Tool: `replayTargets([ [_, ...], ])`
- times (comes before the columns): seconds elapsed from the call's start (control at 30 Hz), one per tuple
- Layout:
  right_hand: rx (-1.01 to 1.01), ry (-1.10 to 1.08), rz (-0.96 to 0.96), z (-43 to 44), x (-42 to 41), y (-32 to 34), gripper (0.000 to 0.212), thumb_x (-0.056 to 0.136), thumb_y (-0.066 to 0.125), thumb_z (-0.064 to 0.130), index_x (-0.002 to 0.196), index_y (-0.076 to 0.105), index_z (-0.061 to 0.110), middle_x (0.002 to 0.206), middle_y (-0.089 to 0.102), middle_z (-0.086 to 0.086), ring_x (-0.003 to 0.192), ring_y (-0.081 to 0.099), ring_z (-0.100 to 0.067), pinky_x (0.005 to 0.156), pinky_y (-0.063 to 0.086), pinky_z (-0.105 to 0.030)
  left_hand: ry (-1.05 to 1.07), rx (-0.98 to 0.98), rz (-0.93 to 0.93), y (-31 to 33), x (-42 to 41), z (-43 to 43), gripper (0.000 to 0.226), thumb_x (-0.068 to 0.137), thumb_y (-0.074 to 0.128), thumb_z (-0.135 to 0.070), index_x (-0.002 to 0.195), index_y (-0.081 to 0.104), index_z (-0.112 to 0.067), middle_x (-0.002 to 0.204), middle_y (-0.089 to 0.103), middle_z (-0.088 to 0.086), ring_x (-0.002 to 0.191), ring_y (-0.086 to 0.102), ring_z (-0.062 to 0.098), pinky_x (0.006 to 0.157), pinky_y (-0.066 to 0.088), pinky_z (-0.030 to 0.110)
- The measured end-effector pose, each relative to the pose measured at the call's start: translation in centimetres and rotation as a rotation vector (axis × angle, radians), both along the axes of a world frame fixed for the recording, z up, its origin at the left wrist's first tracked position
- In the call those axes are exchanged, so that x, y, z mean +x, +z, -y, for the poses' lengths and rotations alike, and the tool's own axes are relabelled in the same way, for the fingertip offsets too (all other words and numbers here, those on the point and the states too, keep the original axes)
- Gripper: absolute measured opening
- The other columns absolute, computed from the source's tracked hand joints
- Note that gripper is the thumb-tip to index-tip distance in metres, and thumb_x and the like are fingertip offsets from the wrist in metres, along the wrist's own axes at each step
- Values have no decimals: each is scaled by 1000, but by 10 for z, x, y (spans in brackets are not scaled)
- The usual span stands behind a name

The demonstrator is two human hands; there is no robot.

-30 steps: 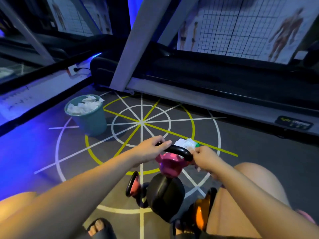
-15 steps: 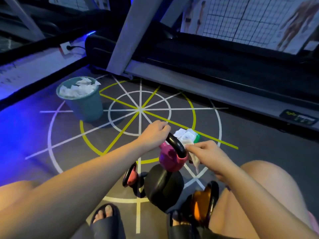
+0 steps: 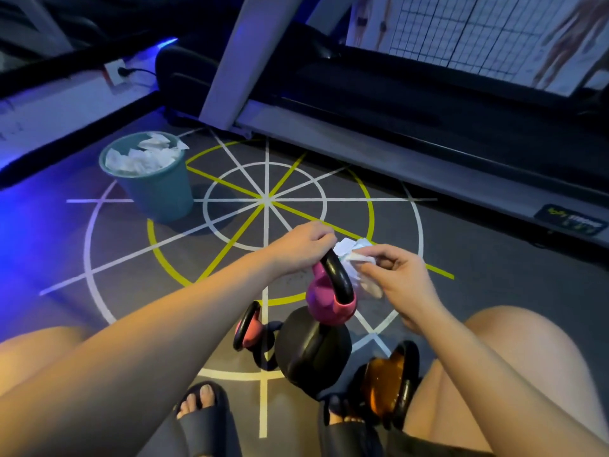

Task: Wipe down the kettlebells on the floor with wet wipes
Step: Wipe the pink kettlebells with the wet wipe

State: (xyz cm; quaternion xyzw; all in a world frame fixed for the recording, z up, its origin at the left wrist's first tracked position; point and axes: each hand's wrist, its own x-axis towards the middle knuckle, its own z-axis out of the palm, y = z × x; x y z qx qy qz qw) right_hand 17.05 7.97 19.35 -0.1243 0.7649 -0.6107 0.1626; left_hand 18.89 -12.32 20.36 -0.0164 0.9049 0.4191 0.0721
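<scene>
The pink kettlebell [image 3: 324, 301] sits tilted mid-floor, just beyond a black kettlebell [image 3: 313, 354]. The left hand [image 3: 301, 247] curls round its handle top; the right hand [image 3: 400, 278] pinches a wet wipe [image 3: 357, 258] beside the handle. A teal bin [image 3: 161, 192] stands far left.

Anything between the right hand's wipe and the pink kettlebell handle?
Nothing visible. The right hand pinches the wipe right beside the black handle of the pink kettlebell; the left hand grips the handle's top.
</scene>
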Motion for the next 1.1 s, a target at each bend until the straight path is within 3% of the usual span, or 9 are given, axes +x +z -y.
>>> replayTargets([
  [0.13,215,237,52,4,6,-5,4,86,77,17,88,78,22,92,74,-11,84,67,-18,79,53,-39,-29,-3,-4,-2,-1,-2,37,99,42,-27,87,58,3,96,53,13,87,51,21,89,44,41],
  [0.27,291,546,174,-5,1,11,17,95,64,24,107,76,20,104,75,-1,98,68,-8,87,52,-22,-66,19,20,-2,-3,-2,30,100,52,-27,84,58,-2,94,49,3,91,54,23,90,45,40],
  [0.4,432,674,142,-11,4,16,30,102,51,11,113,72,30,108,73,13,100,64,3,88,46,-17,-69,98,-4,-4,-3,-5,33,83,60,-42,88,61,-9,99,65,11,95,63,29,89,50,46],
  [0.53,402,606,194,-18,3,12,31,99,55,9,111,71,32,105,75,5,98,67,-6,86,50,-25,17,339,41,-10,-1,-16,36,80,69,-41,102,62,-13,90,66,6,79,62,22,76,51,40],
  [0.67,234,487,325,-27,2,9,26,93,65,11,119,66,15,106,70,-26,94,66,-39,89,47,-53,55,413,136,-20,1,-34,36,87,74,-38,117,57,-25,88,56,-8,78,55,10,73,43,27],
  [0.8,81,360,452,-29,5,5,23,91,61,6,113,69,4,114,65,-34,100,60,-41,95,43,-57,127,453,127,-20,-3,-41,35,80,72,-37,111,61,-22,84,59,-8,71,55,10,67,44,26],
  [0.87,91,368,372,-27,12,9,20,96,58,7,112,69,6,110,70,-25,96,61,-34,92,46,-48,144,486,192,-17,-6,-35,36,81,68,-36,111,58,-19,82,58,-1,70,53,15,67,43,31],
  [0.97,221,474,201,-21,23,12,24,100,51,14,110,72,21,89,67,-7,82,55,-14,77,43,-29,150,515,261,-15,-5,-23,40,76,65,-40,110,56,-23,85,57,3,79,55,20,84,52,43],
  [1.1,505,648,13,-22,26,7,30,86,59,44,112,67,33,97,68,14,93,61,-3,88,47,-31,136,553,255,-19,1,-18,36,75,65,-41,107,57,-27,84,51,2,79,51,21,78,44,40],
])
